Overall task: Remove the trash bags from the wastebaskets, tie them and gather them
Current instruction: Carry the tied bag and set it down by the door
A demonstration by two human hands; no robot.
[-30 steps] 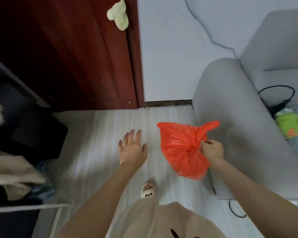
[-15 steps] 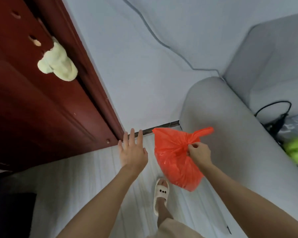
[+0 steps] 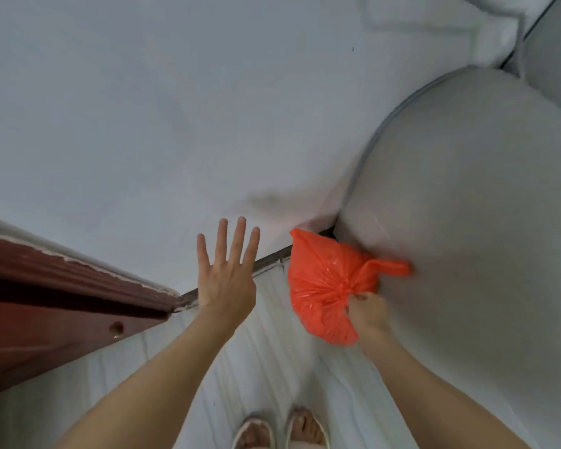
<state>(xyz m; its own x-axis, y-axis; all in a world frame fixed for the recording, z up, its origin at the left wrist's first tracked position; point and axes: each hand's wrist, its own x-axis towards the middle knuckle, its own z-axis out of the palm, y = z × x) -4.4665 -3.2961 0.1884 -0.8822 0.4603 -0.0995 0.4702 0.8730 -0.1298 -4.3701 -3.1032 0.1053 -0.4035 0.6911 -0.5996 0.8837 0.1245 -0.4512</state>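
An orange trash bag [image 3: 321, 286], knotted at its neck, hangs in the air near the corner where the wall meets the sofa. My right hand [image 3: 366, 311] grips the bag at the knot, and one loose tail sticks out to the right against the sofa arm. My left hand [image 3: 227, 273] is held out flat with fingers spread and straight, empty, a short way left of the bag. No wastebasket is in view.
A grey sofa arm [image 3: 467, 222] fills the right side. A dark red door [image 3: 46, 319] stands at the left, with a white wall [image 3: 175, 108] ahead. My feet in pale slippers [image 3: 279, 432] stand on the light striped floor [image 3: 272, 367].
The view has swung right and closer to the wall and sofa. The bag has moved toward the sofa corner in my right hand. My left hand stays spread and empty.
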